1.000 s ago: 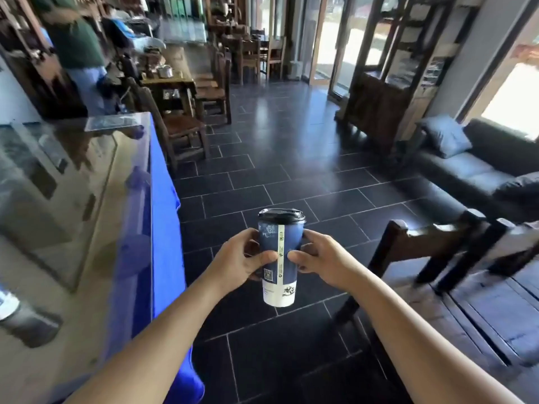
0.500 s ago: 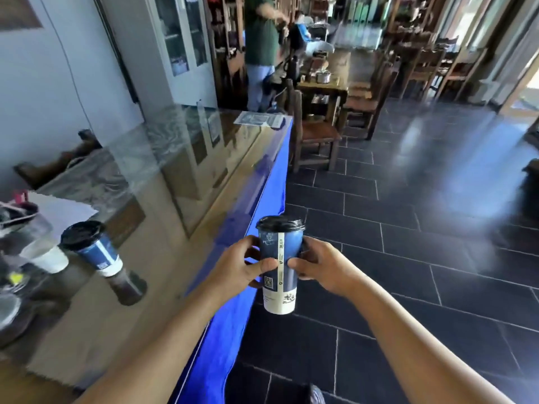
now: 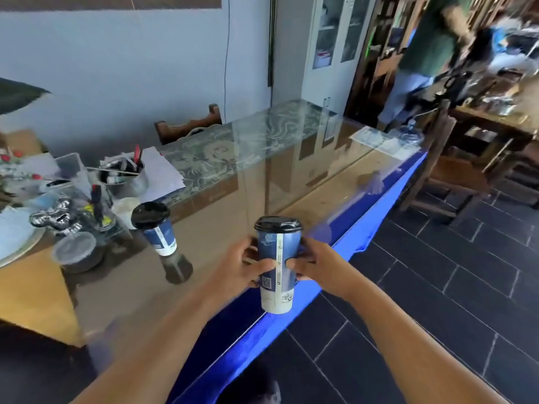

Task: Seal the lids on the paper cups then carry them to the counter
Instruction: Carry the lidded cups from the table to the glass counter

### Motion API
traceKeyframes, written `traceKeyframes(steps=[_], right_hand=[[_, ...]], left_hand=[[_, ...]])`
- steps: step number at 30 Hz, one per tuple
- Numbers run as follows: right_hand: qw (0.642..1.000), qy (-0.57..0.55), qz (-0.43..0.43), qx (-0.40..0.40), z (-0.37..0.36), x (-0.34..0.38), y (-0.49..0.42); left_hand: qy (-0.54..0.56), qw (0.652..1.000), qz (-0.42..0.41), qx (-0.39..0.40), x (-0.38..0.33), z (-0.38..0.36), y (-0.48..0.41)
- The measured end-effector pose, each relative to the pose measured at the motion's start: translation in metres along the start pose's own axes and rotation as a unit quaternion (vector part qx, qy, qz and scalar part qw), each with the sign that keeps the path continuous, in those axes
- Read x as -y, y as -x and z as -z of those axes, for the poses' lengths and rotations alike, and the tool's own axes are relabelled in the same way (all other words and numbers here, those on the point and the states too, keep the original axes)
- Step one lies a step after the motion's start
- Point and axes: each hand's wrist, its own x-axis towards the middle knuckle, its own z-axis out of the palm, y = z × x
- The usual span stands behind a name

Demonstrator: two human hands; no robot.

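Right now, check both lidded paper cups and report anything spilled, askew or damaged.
Nothing stands out. The held paper cup is upright between the left hand and right hand, its black lid level. The second cup stands lidded on the glass counter; no spill shows around it.

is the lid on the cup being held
On. The black lid covers the rim of the cup, held upright by the left hand and right hand.

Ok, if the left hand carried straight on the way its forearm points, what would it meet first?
Beyond the held cup, the left hand likely meets only bare glass counter; the second cup stands off left. Depth unclear.
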Motion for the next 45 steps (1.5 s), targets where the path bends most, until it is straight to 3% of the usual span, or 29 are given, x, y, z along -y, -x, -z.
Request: traceKeyframes(steps=[9,19,27,33,38,45], right_hand=[[0.993,0.035,-0.004,0.111,0.013,0.004,-0.187],[0.96,0.203,0.047,0.19,0.006,0.03,-0.322],[0.938,0.264,0.09,0.206,-0.005,0.023,-0.374],[0.941,0.249,0.107,0.203,-0.011,0.018,-0.391],[0.943,0.248,0.11,0.193,-0.01,0.009,-0.397],[0.947,0.235,0.104,0.191,-0.014,0.001,-0.402]], left_hand=[[-0.013,0.993,0.038,-0.107,0.041,0.071,-0.131],[-0.063,0.976,0.078,-0.195,0.069,0.132,-0.204],[-0.105,0.96,0.095,-0.242,0.079,0.145,-0.226],[-0.136,0.946,0.1,-0.276,0.09,0.152,-0.24],[-0.217,0.939,0.077,-0.256,0.093,0.151,-0.25],[-0.229,0.93,0.074,-0.279,0.106,0.144,-0.255]])
